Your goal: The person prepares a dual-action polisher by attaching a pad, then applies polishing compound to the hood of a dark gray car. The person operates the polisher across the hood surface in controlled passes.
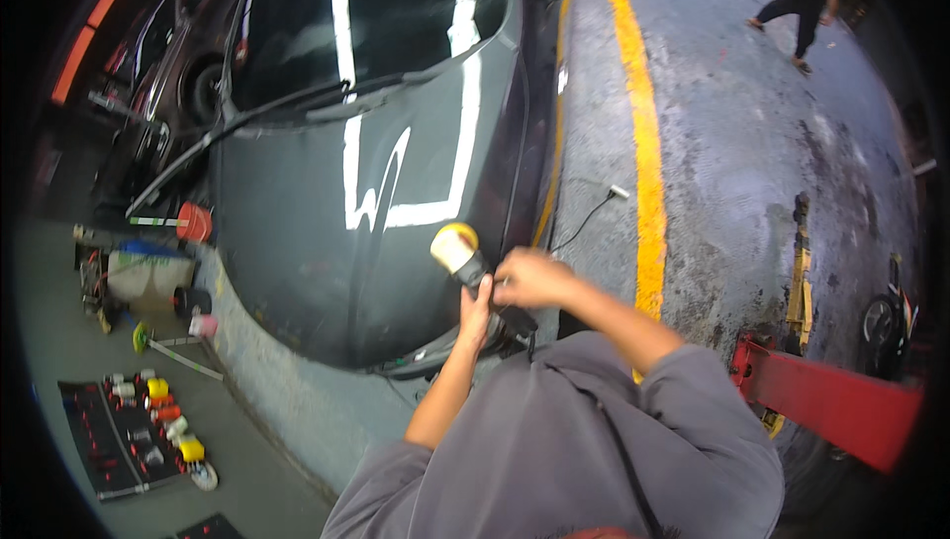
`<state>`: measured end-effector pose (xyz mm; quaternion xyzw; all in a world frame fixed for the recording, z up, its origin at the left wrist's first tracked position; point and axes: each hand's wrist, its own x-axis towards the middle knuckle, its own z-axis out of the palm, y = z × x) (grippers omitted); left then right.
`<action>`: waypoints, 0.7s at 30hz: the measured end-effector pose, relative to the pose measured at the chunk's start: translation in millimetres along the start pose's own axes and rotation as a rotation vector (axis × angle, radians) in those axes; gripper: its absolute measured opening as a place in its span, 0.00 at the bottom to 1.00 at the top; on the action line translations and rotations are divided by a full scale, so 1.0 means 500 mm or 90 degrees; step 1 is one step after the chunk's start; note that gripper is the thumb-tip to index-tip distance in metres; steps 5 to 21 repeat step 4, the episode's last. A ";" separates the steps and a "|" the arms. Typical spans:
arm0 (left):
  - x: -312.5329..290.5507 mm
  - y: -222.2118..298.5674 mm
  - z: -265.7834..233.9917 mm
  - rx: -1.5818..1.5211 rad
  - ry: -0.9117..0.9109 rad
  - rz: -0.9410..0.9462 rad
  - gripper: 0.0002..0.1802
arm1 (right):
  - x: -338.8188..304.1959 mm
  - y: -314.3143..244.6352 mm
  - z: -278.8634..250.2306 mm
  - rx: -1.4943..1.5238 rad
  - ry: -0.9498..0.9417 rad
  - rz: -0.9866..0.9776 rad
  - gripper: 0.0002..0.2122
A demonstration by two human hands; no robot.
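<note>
A polisher (473, 268) with a black body and a pale yellow head is held over the front right part of a dark grey car hood (297, 232). My left hand (476, 307) is wrapped round its body from below. Close against the tool's black rear part is my right hand (531, 279), its fingers curled; what they grip is partly hidden. The polisher's working face is turned away, and I cannot tell whether it touches the hood. A dark cord (623, 455) runs over my grey shirt.
On the left floor lies a black mat (109, 440) with several bottles and pads, near a red bucket (195, 222). A red metal beam (841, 400) juts in at right. A white plug end (618, 192) lies beside the yellow line (643, 133). A person (807, 4) walks at far right.
</note>
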<state>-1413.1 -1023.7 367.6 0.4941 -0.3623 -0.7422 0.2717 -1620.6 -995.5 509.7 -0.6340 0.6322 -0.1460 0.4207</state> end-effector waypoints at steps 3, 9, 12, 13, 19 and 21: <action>-0.009 0.014 -0.007 0.000 0.049 0.037 0.42 | -0.125 -0.131 -0.258 0.169 0.567 -0.292 0.24; 0.003 0.012 -0.006 0.017 0.048 0.039 0.44 | -0.129 -0.132 -0.242 0.182 0.562 -0.288 0.24; 0.003 0.012 -0.006 0.017 0.048 0.039 0.44 | -0.129 -0.132 -0.242 0.182 0.562 -0.288 0.24; 0.003 0.012 -0.006 0.017 0.048 0.039 0.44 | -0.129 -0.132 -0.242 0.182 0.562 -0.288 0.24; 0.003 0.012 -0.006 0.017 0.048 0.039 0.44 | -0.129 -0.132 -0.242 0.182 0.562 -0.288 0.24; 0.003 0.012 -0.006 0.017 0.048 0.039 0.44 | -0.129 -0.132 -0.242 0.182 0.562 -0.288 0.24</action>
